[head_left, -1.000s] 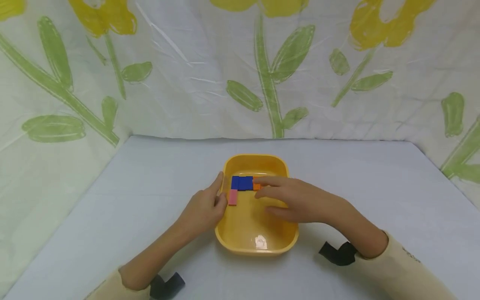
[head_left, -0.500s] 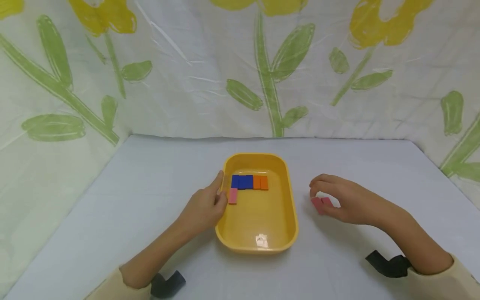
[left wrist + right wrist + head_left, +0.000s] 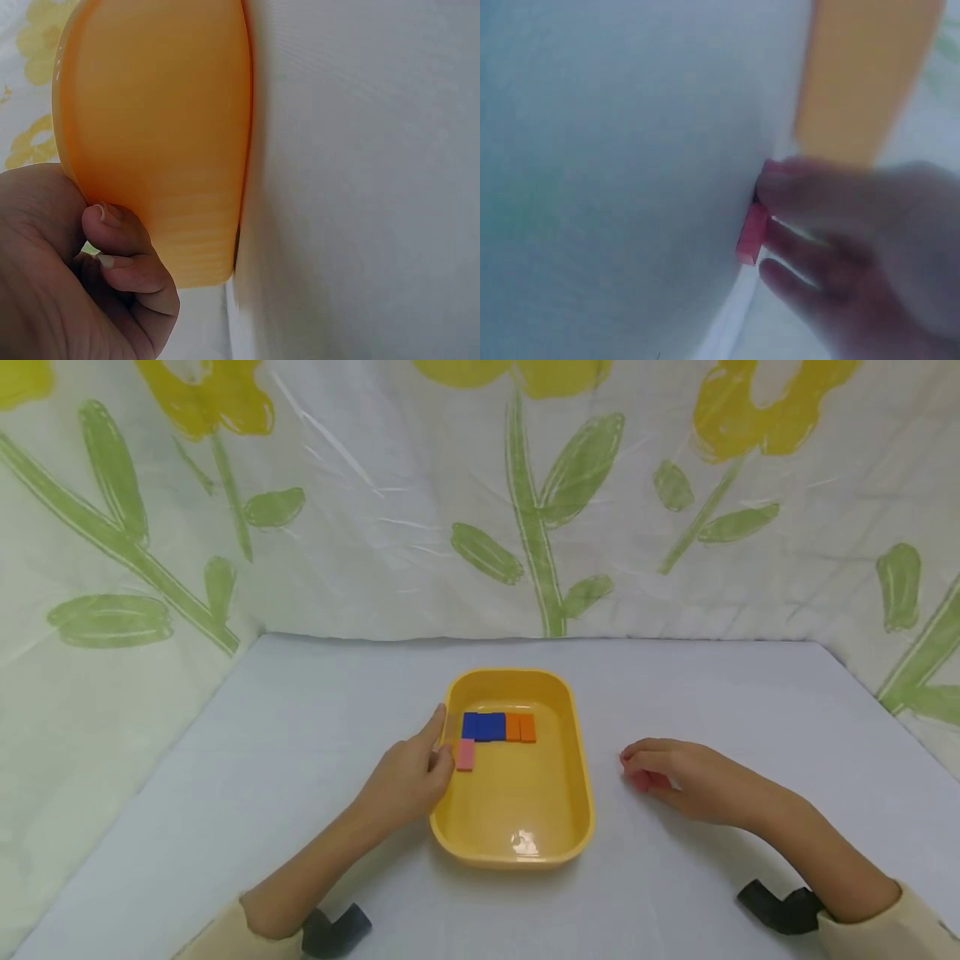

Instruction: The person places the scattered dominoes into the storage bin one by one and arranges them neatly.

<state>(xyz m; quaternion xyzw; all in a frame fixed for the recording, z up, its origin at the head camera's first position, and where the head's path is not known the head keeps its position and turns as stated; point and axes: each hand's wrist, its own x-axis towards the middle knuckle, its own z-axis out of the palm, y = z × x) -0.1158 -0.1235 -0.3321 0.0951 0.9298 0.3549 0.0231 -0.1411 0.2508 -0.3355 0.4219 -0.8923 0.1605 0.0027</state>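
A yellow plastic tray point(image 3: 588, 793) sits in the middle of the table. My left hand point(image 3: 401, 781) grips its left rim, with curled fingers point(image 3: 124, 236) against the outer wall in the left wrist view. Inside the tray, blue blocks point(image 3: 491, 727) and two orange blocks point(image 3: 521, 727) form a row, with one pink block point(image 3: 466, 755) below the row's left end. Right of the tray, my right hand point(image 3: 708, 781) pinches pink blocks point(image 3: 751, 234) low over the table. The thumb and fingers partly cover them.
A white cloth point(image 3: 337, 693) covers the table, and a white curtain painted with yellow flowers point(image 3: 375, 527) hangs behind it. A black wrist mount point(image 3: 783, 908) sticks out beneath the right sleeve, another point(image 3: 337, 931) beneath the left.
My right hand has left the tray for the pink blocks on its right and closed its fingers on them. Both orange blocks now show fully. My left hand keeps its place on the rim.
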